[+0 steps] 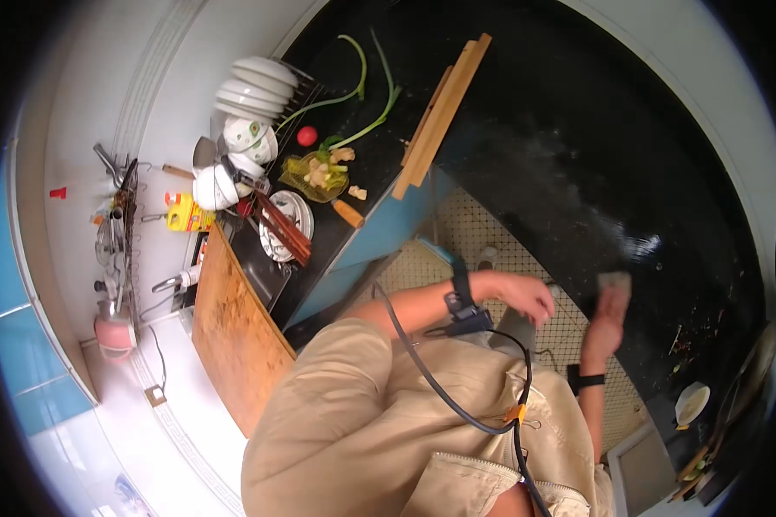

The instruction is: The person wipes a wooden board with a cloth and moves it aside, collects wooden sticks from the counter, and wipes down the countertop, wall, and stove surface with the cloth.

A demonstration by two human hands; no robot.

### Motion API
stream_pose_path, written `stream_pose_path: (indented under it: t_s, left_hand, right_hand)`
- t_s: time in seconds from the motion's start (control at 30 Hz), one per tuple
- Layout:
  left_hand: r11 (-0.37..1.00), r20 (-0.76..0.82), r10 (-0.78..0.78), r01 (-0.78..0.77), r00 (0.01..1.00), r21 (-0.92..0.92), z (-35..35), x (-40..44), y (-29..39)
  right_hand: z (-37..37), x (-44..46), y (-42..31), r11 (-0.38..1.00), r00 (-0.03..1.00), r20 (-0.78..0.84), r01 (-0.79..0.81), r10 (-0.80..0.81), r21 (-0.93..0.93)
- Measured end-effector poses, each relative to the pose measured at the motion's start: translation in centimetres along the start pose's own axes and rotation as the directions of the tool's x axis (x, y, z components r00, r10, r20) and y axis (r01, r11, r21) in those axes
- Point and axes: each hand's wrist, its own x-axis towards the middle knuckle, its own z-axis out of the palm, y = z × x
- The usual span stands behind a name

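Note:
My right hand [608, 326] reaches over the black countertop [569, 207], smeared by motion. At its fingertips is a small pale grey cleaning pad [614, 280], pressed to the counter's near edge; blur hides whether it is a sponge or a folded cloth. Wet, shiny streaks lie on the black surface close by. My left hand [526, 297] hangs over the tiled floor, away from the counter, its fingers loosely bent and apart with nothing visible in them. Black straps circle both wrists.
Wooden boards [444, 116] lie across the counter. Left of them are green onions [362, 77], a tomato [307, 135], ginger in a net [319, 177], stacked bowls [254, 90] and a yellow bottle [185, 213]. A white dish [691, 405] sits at right. A cable [431, 379] crosses my lap.

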Motion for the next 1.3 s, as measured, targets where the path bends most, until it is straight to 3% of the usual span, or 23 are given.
stream_pose_path:
  t_s: [0.03, 0.07, 0.13, 0.2, 0.23, 0.3, 0.33, 0.4, 0.47, 0.53, 0.63, 0.73, 0.77, 0.8, 0.87, 0.9, 0.93, 1.0, 1.07, 1.1, 1.13, 1.27, 1.3]
  left_hand:
    - [0.998, -0.119, 0.033, -0.039, 0.992, -0.053, -1.4, -2.0, 0.2]
    - [0.991, -0.236, 0.058, -0.084, 0.970, -0.100, -2.9, -4.2, 0.2]
    - [0.966, -0.512, -0.002, -0.131, 0.859, -0.223, -5.2, -8.6, -0.1]
    - [0.954, -0.696, -0.045, -0.176, 0.717, -0.243, -7.6, -11.8, -2.9]
    - [0.953, -0.710, -0.042, -0.186, 0.702, -0.240, -8.2, -13.5, -2.9]
    - [0.965, -0.841, -0.097, -0.155, 0.532, -0.210, -8.8, -16.5, -3.1]
    - [0.965, -0.848, -0.100, -0.157, 0.521, -0.210, -9.1, -17.6, -3.4]
    - [0.963, -0.892, -0.125, -0.163, 0.434, -0.214, -9.6, -19.3, -4.0]
    - [0.962, -0.907, -0.145, -0.160, 0.395, -0.223, -9.7, -20.2, -3.9]
    - [0.967, -0.926, -0.140, -0.155, 0.350, -0.205, -9.9, -20.5, -4.3]
    - [0.964, -0.927, -0.142, -0.166, 0.346, -0.209, -10.4, -20.4, -4.6]
    - [0.965, -0.932, -0.118, -0.182, 0.344, -0.189, -10.4, -20.3, -4.1]
    - [0.964, -0.932, -0.116, -0.186, 0.343, -0.188, -10.4, -20.4, -4.2]
    - [0.968, -0.936, -0.066, -0.207, 0.346, -0.145, -10.5, -20.3, -4.4]
    - [0.945, -0.941, 0.026, -0.315, 0.337, -0.087, -11.0, -18.7, -5.1]
    - [0.967, -0.931, 0.077, -0.254, 0.356, -0.017, -11.0, -18.3, -4.4]
    - [0.974, -0.931, 0.055, -0.225, 0.362, -0.030, -11.0, -17.5, -3.6]
    - [0.972, -0.890, 0.201, -0.194, 0.409, 0.130, -11.7, -14.3, -4.1]
    - [0.994, -0.844, 0.111, -0.058, 0.524, 0.095, -11.4, -10.2, -2.1]
    - [0.983, -0.805, 0.169, -0.040, 0.569, 0.178, -10.2, -7.6, -0.2]
    - [0.964, -0.772, 0.222, -0.018, 0.595, 0.264, -9.2, -5.7, 1.4]
    - [0.851, -0.584, 0.383, -0.026, 0.716, 0.525, -4.5, 3.6, 6.5]
    - [0.816, -0.531, 0.439, -0.074, 0.725, 0.574, -3.4, 5.9, 7.4]
  right_hand:
    - [2.0, -0.9, 3.3, 0.998, 0.998, -0.041, -0.045, 0.043, -0.048]
    - [3.1, -1.7, 6.6, 0.976, 0.976, 0.066, -0.201, 0.207, -0.082]
    - [5.0, -2.3, 12.4, 0.961, 0.970, -0.088, -0.239, 0.229, -0.141]
    - [6.2, -1.9, 16.6, 0.928, 0.928, 0.067, -0.360, 0.367, -0.093]
    - [5.9, -0.6, 15.9, 0.935, 0.935, 0.060, -0.343, 0.349, -0.086]
    - [4.8, 1.6, 13.6, 0.950, 0.961, -0.007, -0.272, 0.276, 0.156]
    - [3.1, 3.2, 9.3, 0.977, 0.970, -0.204, -0.097, 0.136, 0.189]
    - [1.3, 5.7, 1.5, 0.982, 0.992, 0.020, -0.122, 0.121, 0.144]
    - [0.5, 7.4, -4.9, 0.985, 0.992, -0.016, 0.124, -0.123, 0.122]
    - [-0.4, 8.4, -7.6, 0.968, 0.965, -0.138, 0.237, -0.225, 0.078]
    - [0.8, 7.7, -3.0, 0.980, 0.973, -0.170, 0.172, -0.154, 0.098]
    - [3.9, 5.4, 7.5, 0.963, 0.962, 0.101, -0.262, 0.254, 0.070]
    - [4.1, 4.8, 10.8, 0.999, 0.963, -0.269, 0.019, -0.026, -0.028]
    - [9.3, 3.1, 17.7, 0.974, 0.972, -0.062, -0.226, 0.228, 0.034]
    - [8.0, 2.0, 19.9, 0.937, 0.934, 0.107, -0.329, 0.341, -0.115]
    - [9.0, 1.5, 19.2, 0.895, 0.951, -0.008, -0.294, 0.309, -0.337]
    - [8.0, 1.7, 16.1, 0.906, 0.945, -0.047, -0.323, 0.323, -0.273]
    - [0.4, 4.9, 4.6, 0.847, 0.848, 0.161, -0.453, 0.506, -0.279]
    - [-0.4, 5.0, -1.3, 0.977, 0.979, -0.049, -0.202, 0.199, -0.072]
    - [-0.4, 4.9, -3.2, 0.986, 0.988, -0.060, -0.135, 0.141, 0.092]
    - [-0.4, 4.6, -4.5, 1.000, 0.975, -0.222, 0.016, -0.011, 0.021]
    - [-1.7, 3.7, -1.7, 0.980, 0.969, -0.242, -0.001, 0.050, 0.200]
    - [-1.9, 3.2, 0.3, 0.978, 0.973, -0.169, -0.128, 0.156, 0.166]
